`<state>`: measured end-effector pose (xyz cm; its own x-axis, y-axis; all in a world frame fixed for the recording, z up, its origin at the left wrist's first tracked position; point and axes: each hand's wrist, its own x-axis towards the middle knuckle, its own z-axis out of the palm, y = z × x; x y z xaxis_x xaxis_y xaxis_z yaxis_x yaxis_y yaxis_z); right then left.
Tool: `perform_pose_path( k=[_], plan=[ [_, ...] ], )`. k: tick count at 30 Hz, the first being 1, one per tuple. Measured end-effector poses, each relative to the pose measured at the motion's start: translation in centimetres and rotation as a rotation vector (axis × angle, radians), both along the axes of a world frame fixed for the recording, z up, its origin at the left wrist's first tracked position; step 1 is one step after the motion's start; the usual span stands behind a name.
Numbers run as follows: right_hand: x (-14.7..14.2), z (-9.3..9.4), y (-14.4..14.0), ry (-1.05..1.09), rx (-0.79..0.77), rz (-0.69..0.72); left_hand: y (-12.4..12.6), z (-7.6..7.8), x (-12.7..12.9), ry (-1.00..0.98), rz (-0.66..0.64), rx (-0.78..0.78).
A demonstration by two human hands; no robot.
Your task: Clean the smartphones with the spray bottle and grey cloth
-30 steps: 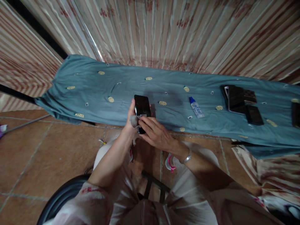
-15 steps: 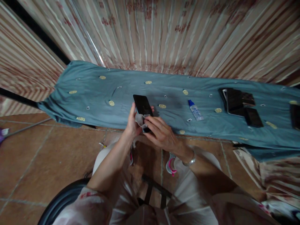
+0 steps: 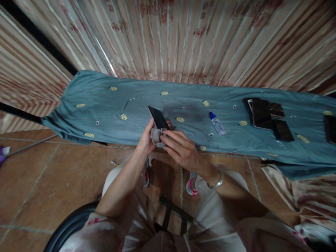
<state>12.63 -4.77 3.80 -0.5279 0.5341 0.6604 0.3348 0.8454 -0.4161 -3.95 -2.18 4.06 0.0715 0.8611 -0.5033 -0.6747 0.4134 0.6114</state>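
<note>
A dark smartphone [image 3: 159,118] is tilted above the near edge of the cloth-covered surface, held by its sides in my left hand [image 3: 147,138]. My right hand [image 3: 183,148] pinches a small grey cloth [image 3: 155,136] against the phone's lower part. The cloth covers the end of the phone nearest me and hangs over toward my left fingers. To the right of my hands lies a clear bottle [image 3: 218,125] with a blue cap.
A blue-green patterned cloth [image 3: 139,122] covers the long low surface. Several dark phones or tablets [image 3: 262,113] lie stacked at its right, with another dark device [image 3: 330,130] at the far right. Pleated curtains [image 3: 168,42] hang behind. A black round seat edge [image 3: 68,224] is at lower left.
The phone has tilted so its screen looks narrower. My right hand and the grey cloth have shifted slightly on its lower end. The view has moved a little.
</note>
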Motion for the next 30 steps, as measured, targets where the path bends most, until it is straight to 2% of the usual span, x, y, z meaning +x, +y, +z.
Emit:
perform_pose_path(
  k=[5, 9, 13, 17, 22, 27, 30],
  plan=[
    [0.5, 0.3, -0.3, -0.009, 0.011, 0.033, -0.2, 1.1, 0.1, -0.013, 0.006, -0.027],
    [0.8, 0.5, -0.2, 0.016, 0.041, 0.031, -0.4, 1.4, -0.1, -0.064, 0.027, -0.03],
    [0.8, 0.3, 0.0, 0.068, 0.058, 0.019, -0.4, 1.2, -0.2, -0.095, 0.068, -0.018],
    [0.8, -0.1, 0.4, 0.087, 0.018, 0.012, -0.3, 0.6, -0.2, -0.03, 0.06, 0.018],
    [0.6, -0.5, 0.3, 0.02, -0.029, 0.024, -0.4, -0.1, 0.3, 0.037, 0.087, 0.017],
    [0.6, -0.8, 0.8, -0.084, -0.071, -0.003, -1.0, -0.3, 0.9, -0.023, 0.033, -0.08],
    [0.8, -0.9, 1.5, -0.135, -0.101, -0.045, -1.4, -0.4, 1.5, -0.055, 0.022, -0.074]
  ],
)
